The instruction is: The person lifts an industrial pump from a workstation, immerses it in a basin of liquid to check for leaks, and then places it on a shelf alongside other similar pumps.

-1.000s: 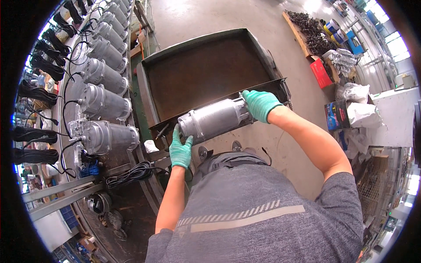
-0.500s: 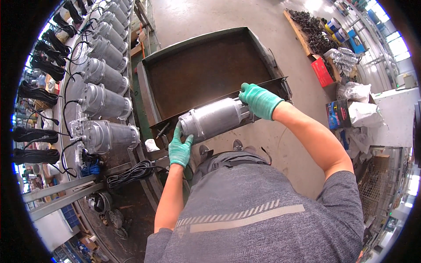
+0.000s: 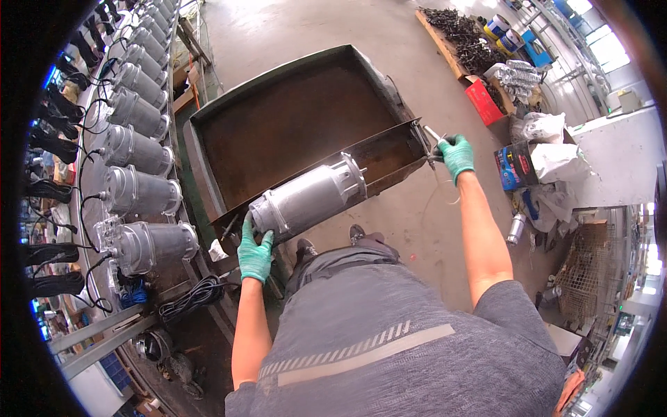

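Head view: your two gloved hands at a rusty steel tray (image 3: 292, 125).
Motor housing (image 3: 309, 197): lying on the tray's front edge.
Left hand (image 3: 254, 254): cupping its near end.
Right hand (image 3: 456, 156): off it, closed on a small tool (image 3: 433, 134) at the tray's corner.

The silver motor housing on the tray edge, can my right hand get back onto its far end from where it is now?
Probably yes. The right hand grips a small tool at the tray corner, and nothing lies between it and the motor housing, which the left hand steadies.
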A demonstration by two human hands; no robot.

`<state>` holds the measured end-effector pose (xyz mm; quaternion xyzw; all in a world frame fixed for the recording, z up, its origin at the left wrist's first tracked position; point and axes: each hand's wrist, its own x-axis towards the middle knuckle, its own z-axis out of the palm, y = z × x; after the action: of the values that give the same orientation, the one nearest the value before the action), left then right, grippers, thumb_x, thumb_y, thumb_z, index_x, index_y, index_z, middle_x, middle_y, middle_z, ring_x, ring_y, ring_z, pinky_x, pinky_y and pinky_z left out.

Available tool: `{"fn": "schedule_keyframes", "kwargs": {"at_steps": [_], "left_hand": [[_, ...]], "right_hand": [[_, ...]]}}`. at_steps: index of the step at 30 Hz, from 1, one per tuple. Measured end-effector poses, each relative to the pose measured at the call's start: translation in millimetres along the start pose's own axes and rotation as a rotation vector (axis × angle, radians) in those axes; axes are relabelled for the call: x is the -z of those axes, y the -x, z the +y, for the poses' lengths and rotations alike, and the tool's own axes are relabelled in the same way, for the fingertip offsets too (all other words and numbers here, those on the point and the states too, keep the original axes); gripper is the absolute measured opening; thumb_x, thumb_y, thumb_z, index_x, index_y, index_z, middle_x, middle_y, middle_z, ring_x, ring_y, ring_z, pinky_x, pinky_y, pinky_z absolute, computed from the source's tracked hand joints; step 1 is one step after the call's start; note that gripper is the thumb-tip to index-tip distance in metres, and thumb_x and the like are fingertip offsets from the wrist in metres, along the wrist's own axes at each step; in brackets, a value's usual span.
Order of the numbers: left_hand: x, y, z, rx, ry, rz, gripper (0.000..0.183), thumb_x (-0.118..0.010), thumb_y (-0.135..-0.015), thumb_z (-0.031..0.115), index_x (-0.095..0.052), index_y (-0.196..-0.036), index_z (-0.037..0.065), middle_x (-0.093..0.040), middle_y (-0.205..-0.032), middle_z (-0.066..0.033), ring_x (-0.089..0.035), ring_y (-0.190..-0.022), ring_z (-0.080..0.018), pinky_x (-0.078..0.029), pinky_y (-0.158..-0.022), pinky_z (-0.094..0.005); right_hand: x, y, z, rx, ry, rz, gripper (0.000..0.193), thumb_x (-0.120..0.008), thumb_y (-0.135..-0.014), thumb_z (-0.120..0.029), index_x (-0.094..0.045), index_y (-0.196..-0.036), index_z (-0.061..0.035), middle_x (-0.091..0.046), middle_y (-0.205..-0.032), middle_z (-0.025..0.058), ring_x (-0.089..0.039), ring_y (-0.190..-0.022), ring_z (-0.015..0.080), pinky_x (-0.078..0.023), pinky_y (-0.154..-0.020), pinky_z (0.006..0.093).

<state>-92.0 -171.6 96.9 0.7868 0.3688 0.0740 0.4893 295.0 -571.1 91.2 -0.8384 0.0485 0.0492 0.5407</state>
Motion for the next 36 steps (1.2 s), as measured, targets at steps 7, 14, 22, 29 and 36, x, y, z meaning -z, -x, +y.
{"fn": "schedule_keyframes", "kwargs": {"at_steps": [7,14,22,29,36], "left_hand": [[-11.0,-1.0,-13.5,-0.061,-0.080,0.024,0.079,-0.071,-0.093,0.006,-0.032,-0.159,0.025,-0.068,-0.128,-0.0221,-0.070,-0.106,-0.0271,-0.057,-0.086,-0.0382],[12.8,33.0,-92.4,0.172,0.391,0.334,0.038,-0.063,-0.103,0.016,-0.051,-0.138,0.012,-0.066,-0.105,-0.0047,-0.055,-0.070,-0.0072,-0.046,-0.057,-0.0231],[95.8,93.6,-176.7,0.832,0.517,1.144,0.047,-0.079,-0.089,0.043,-0.054,-0.108,0.008,-0.064,-0.095,-0.0075,-0.059,-0.075,-0.0182,-0.049,-0.052,-0.0354],[142.4,32.9,-184.9,1.132,0.476,1.004,0.110,-0.083,-0.077,0.059,-0.036,-0.150,-0.008,-0.051,-0.149,-0.0275,-0.057,-0.132,-0.0371,-0.049,-0.108,-0.0462],[150.3,68.3,-168.8,0.729,0.937,1.206,0.025,-0.077,-0.083,0.024,-0.073,-0.089,0.000,-0.071,-0.078,-0.0087,-0.069,-0.073,-0.0223,-0.052,-0.064,-0.0431]], "right_hand": [[-51.3,-19.6,77.5,-0.297,-0.375,0.091,0.010,-0.060,-0.097,-0.001,-0.056,-0.105,0.0033,-0.068,-0.085,0.0174,-0.071,-0.065,0.0263,-0.065,-0.058,0.0382],[-29.1,-27.4,101.6,-0.069,0.641,0.001,0.039,-0.068,-0.093,-0.029,-0.063,-0.117,0.0011,-0.072,-0.104,0.0196,-0.074,-0.084,0.0324,-0.063,-0.068,0.0445],[-88.6,39.7,-18.2,0.227,0.286,-0.580,0.050,-0.054,-0.106,-0.046,-0.064,-0.114,0.0022,-0.067,-0.095,0.0110,-0.059,-0.091,0.0194,-0.049,-0.089,0.0366],[-155.9,48.8,-40.9,0.109,0.317,-1.034,0.056,-0.047,-0.108,-0.048,-0.064,-0.123,0.0035,-0.067,-0.112,0.0110,-0.057,-0.100,0.0193,-0.046,-0.094,0.0339],[-173.0,42.7,-44.7,-0.055,0.310,-1.267,0.058,-0.052,-0.106,-0.043,-0.053,-0.147,-0.0018,-0.060,-0.132,0.0031,-0.056,-0.114,0.0156,-0.044,-0.102,0.0318]]}}
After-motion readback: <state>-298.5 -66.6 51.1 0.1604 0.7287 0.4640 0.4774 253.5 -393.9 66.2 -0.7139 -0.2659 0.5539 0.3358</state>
